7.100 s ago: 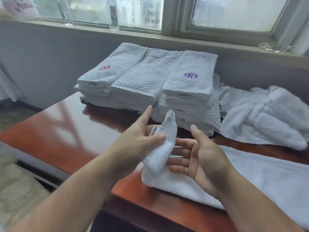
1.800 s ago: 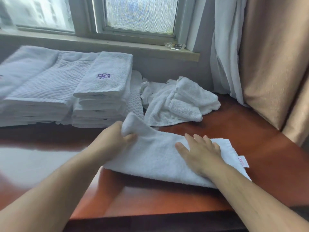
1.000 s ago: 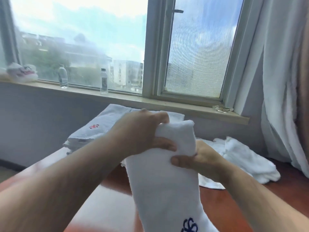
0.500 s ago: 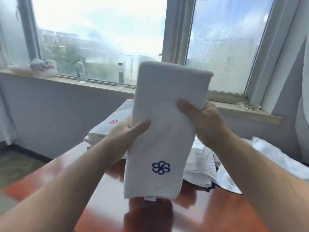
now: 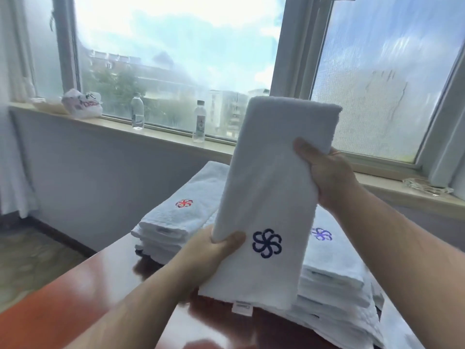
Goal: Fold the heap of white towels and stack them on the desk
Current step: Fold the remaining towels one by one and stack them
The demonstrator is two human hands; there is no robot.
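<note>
Single head-worn view — wide-angle, faces forward over desk (image 5: 75, 298) toward window (image 5: 176, 59) — close range.

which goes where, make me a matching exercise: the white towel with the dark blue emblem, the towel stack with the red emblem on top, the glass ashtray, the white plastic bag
Things
1. folded white towel with dark blue pinwheel emblem
2. stack of folded white towels topped by a red emblem
3. clear glass ashtray
4. white plastic bag with red print
Places
A. left end of the windowsill
B. gripped by left hand and right hand
C. on the red-brown wooden desk
D. right end of the windowsill
Pairs: 1-B, 2-C, 3-D, 4-A
</note>
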